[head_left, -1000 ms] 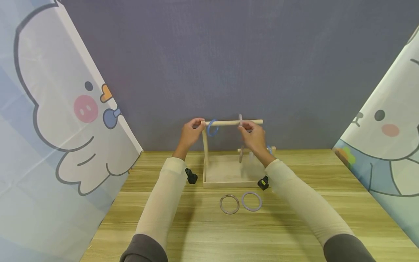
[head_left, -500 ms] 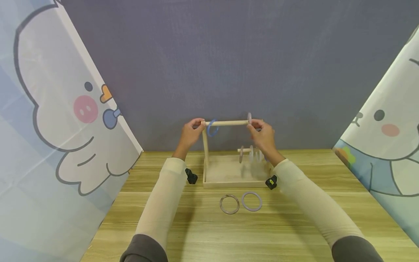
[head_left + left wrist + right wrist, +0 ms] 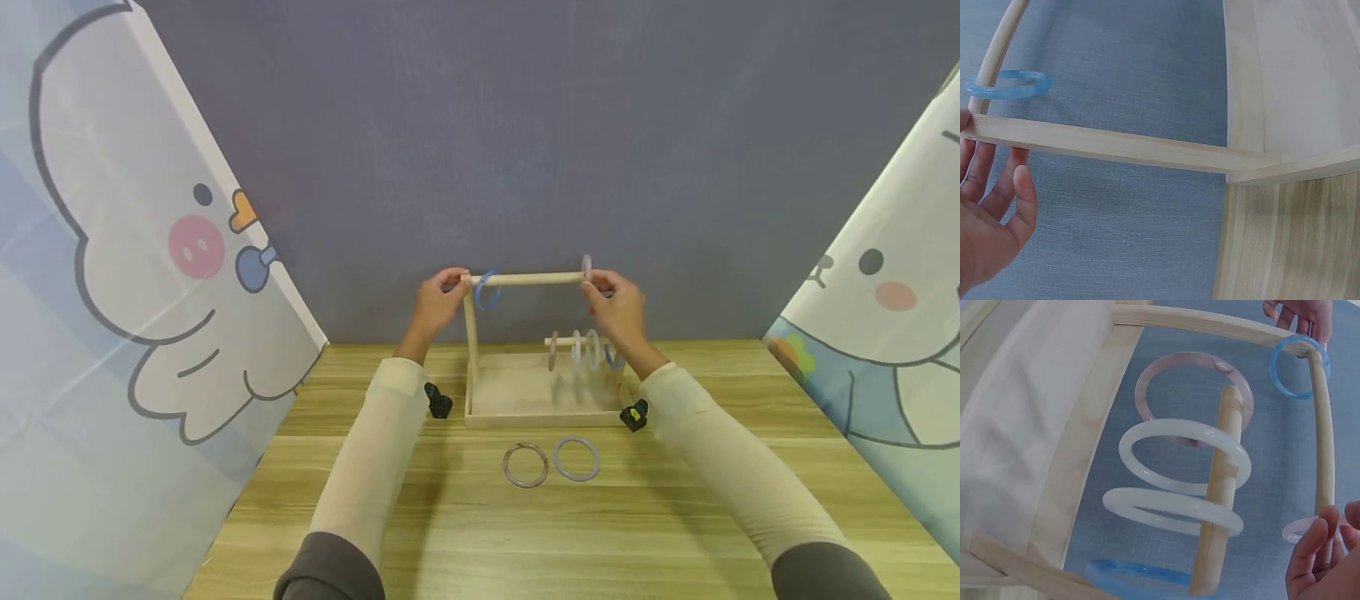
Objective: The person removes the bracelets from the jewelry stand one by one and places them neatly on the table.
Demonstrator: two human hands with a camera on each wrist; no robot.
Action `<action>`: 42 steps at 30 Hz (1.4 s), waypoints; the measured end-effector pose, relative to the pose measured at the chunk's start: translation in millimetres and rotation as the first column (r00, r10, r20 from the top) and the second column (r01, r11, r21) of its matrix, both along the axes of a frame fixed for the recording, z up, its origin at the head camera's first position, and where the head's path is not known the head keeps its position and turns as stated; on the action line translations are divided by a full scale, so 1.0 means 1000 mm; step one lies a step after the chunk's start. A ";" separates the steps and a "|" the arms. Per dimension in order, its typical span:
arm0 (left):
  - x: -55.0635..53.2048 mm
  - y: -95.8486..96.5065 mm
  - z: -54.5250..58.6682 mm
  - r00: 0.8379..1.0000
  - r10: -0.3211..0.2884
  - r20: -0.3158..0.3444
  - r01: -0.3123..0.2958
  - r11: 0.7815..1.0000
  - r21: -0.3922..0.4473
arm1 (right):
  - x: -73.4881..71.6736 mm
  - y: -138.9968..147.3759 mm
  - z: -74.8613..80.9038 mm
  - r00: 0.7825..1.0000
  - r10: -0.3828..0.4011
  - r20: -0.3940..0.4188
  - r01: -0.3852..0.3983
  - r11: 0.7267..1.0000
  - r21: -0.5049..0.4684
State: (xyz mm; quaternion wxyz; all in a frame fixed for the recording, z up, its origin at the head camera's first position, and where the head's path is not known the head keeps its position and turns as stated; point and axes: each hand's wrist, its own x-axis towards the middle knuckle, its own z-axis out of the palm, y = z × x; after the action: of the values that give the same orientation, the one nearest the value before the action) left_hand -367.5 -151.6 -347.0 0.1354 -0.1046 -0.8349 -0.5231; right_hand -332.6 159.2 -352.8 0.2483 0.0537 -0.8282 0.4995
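In the head view, the left hand [image 3: 438,304] pinches the top of a wooden post [image 3: 472,337]. The right hand [image 3: 618,308], thumb and fingertips nearly together, holds a pale ring [image 3: 587,267] on the upper rod [image 3: 532,280], its fingers covering the rod's end. A blue ring [image 3: 478,295] hangs just beside the left hand. Between the forearms lie a brownish ring [image 3: 526,487] and a lilac ring [image 3: 576,480].

In the left wrist view, the left hand's fingers are spread, only slightly bent, their tips against the post.

In the right wrist view, the lower rod [image 3: 1213,544], near the right hand, carries a marbled ring [image 3: 1188,359], two white rings [image 3: 1185,427] and a darker blue ring [image 3: 1129,567].
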 end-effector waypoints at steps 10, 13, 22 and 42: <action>0.001 0.000 0.002 1.000 -0.003 0.004 0.003 1.000 -0.009 | 0.001 0.011 -0.001 1.000 -0.014 0.002 0.014 1.000 -0.003; 0.001 0.000 0.001 1.000 -0.004 0.001 0.004 1.000 -0.007 | 0.001 0.016 -0.002 1.000 -0.021 0.000 0.021 1.000 0.006; 0.000 0.000 -0.001 1.000 0.000 0.001 0.000 1.000 -0.015 | 0.002 0.025 -0.003 0.999 -0.037 0.015 0.037 0.999 0.019; 0.001 0.000 -0.001 1.000 -0.008 0.012 0.008 1.000 -0.001 | 0.015 0.047 -0.015 0.999 0.029 -0.035 -0.030 1.000 -0.002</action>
State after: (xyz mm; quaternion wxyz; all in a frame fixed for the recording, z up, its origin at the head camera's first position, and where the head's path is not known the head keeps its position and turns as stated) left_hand -366.0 -151.7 -347.8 0.1284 -0.1050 -0.8356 -0.5237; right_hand -317.8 206.4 -367.8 0.2555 0.0744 -0.8222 0.5031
